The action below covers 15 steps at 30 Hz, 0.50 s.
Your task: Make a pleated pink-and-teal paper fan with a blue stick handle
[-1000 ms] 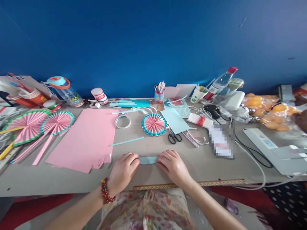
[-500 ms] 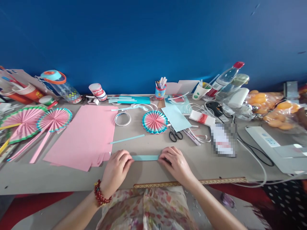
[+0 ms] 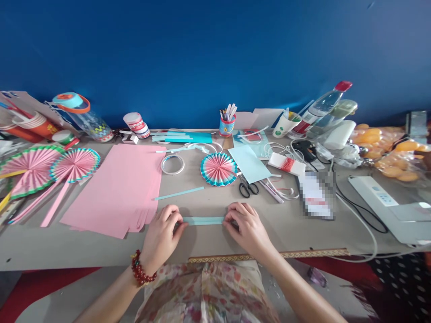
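A narrow light-blue paper strip [image 3: 203,221] stretches between my two hands, low over the near part of the table, with a lengthwise line along it. My left hand [image 3: 165,229], with a red bead bracelet at the wrist, pinches the strip's left end. At the right end, my right hand [image 3: 245,224] pinches it with thumb and fingers; the tips are partly hidden. Just beyond lies a thinner light-blue strip [image 3: 180,193]. A round pleated pink-and-blue paper fan [image 3: 218,169] and black-handled scissors [image 3: 248,187] lie farther back.
Pink paper sheets [image 3: 116,193] lie left, beside finished-looking pleated fans [image 3: 74,165]. A tape roll [image 3: 173,164] sits mid-table. A light-blue sheet [image 3: 249,163] overlaps the scissors. At right are a phone-like blurred object [image 3: 316,196], cables and a white power strip [image 3: 373,197]. A bottle [image 3: 319,107] stands behind.
A lengthwise line now shows along the strip, which looked plain before. Both hands keep their pinch, with fingers slightly shifted. The whole view has moved a little.
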{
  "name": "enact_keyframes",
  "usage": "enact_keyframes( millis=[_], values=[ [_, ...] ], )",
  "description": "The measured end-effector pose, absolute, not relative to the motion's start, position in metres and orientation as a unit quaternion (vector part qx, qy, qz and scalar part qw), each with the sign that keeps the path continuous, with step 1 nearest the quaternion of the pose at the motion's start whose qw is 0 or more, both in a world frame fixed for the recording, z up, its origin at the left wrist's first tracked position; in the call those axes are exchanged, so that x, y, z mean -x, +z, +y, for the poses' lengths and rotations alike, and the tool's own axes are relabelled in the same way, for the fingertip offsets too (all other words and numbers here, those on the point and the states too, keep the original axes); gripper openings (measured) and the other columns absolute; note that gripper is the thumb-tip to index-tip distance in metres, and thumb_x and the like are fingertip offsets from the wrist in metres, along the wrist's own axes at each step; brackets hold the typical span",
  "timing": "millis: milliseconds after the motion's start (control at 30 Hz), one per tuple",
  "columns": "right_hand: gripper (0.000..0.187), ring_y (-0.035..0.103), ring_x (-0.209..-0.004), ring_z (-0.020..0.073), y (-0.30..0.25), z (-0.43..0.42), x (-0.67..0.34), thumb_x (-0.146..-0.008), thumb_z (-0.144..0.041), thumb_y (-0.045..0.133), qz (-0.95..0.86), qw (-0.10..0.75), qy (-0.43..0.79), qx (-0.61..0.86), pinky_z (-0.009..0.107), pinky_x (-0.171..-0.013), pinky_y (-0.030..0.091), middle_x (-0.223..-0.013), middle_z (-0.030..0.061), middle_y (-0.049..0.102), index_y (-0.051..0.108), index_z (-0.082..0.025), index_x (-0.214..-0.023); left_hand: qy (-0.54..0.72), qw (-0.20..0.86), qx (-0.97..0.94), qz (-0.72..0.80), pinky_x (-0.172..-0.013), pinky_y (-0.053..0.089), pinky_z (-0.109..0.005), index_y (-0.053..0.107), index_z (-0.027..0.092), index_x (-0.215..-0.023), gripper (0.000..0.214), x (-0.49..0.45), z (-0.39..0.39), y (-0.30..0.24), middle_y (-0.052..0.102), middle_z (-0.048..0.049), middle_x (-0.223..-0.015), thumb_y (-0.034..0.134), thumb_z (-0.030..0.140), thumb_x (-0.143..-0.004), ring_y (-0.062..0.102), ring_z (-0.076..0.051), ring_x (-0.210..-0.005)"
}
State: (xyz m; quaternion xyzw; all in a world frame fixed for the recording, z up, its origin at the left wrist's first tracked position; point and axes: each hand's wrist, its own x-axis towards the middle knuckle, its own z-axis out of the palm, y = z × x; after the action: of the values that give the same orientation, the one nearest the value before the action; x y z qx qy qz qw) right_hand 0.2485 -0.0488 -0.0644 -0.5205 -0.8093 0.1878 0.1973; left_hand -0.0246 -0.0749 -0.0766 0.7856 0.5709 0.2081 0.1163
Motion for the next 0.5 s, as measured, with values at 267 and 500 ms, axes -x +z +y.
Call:
enact_keyframes(
  millis=[267,500],
  values=[
    [0.013,0.055,-0.091,0.0218,-0.0632,-0.0452,-0.2475,-0.083,-0.015,0.064,-0.814,0.196,0.173,0.518,0.036,-0.081,0.042,-0.095,0.0046,0.061,0.057,-0.021,-0.074,0.211,0.117,-0.782,0.575,-0.074,0.047,-0.034,0.051,0.020,-0.083,0.012,0.0254,-0.0743,-0.0769,0.056,-0.0051,-0.101,0.054,0.023,-0.095,0.059,-0.020,-0.087],
    [0.012,0.055,-0.090,0.0221,-0.0640,-0.0436,-0.2487,-0.083,-0.017,0.064,-0.819,0.191,0.169,0.514,0.035,-0.079,0.042,-0.093,0.0046,0.061,0.058,-0.022,-0.074,0.214,0.128,-0.780,0.574,-0.074,0.047,-0.034,0.053,0.020,-0.083,0.012,0.0257,-0.0746,-0.0761,0.057,-0.0055,-0.103,0.053,0.022,-0.095,0.059,-0.020,-0.089]
  ],
)
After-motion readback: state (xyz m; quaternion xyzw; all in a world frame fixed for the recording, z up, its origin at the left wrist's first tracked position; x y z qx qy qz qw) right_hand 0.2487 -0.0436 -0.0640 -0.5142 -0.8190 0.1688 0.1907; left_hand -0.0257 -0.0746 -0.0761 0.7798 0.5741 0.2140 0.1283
